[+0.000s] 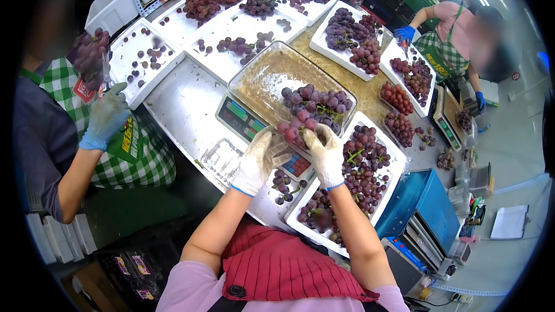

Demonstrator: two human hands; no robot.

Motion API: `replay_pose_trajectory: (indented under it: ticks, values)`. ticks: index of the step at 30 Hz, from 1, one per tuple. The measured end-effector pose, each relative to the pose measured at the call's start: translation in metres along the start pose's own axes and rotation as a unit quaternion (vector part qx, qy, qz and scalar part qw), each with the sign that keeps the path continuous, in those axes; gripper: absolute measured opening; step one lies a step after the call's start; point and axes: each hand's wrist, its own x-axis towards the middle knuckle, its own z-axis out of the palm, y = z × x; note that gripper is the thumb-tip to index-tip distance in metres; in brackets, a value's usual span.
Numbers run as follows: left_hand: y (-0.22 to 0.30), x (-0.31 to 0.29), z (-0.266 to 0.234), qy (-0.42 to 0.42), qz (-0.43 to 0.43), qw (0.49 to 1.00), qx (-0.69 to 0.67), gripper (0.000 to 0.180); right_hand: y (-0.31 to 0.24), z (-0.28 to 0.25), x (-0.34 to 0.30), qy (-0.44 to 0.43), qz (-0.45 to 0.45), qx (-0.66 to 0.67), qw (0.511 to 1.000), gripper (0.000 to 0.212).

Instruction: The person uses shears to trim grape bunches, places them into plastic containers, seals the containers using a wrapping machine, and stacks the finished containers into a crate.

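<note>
My right hand (325, 153), in a white knit glove, pinches a small cluster of reddish grapes (296, 127) over the near edge of the scale. My left hand (260, 160), gloved the same way, is beside that cluster with its fingers apart and nothing visibly in them. Just beyond, a bunch of dark purple grapes (324, 101) lies at the right end of the scale's wet metal pan (260, 78). Part of the scale's keypad (296, 166) shows between my hands. Below my hands, a few loose grapes (284, 188) rest on the metal table.
A white foam tray of grapes (361, 167) stands close on my right, a blue file holder (425, 202) beyond it. More foam trays (254, 22) fill the far side. At left, a person's gloved hand (107, 117) holds a grape bunch (91, 58). Another person works at far right.
</note>
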Motion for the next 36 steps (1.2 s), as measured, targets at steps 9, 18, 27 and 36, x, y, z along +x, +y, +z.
replay_pose_trajectory:
  ticks: [9,18,27,36]
  values:
    - [0.023,0.047,-0.011,0.047,0.070,0.987,0.136,0.058,0.013,0.043,0.031,0.122,-0.232,-0.222,0.939,0.025]
    - [0.028,0.059,-0.015,0.055,0.084,0.953,0.286,0.054,0.013,0.041,0.043,0.110,-0.243,-0.254,0.930,0.026]
    - [0.029,0.058,-0.009,0.048,0.115,0.927,0.353,0.056,0.015,0.040,0.043,0.096,-0.186,-0.217,0.954,0.026]
    - [0.021,0.066,-0.013,0.056,0.186,0.831,0.521,0.058,0.000,0.035,0.036,0.139,-0.232,-0.389,0.880,0.041]
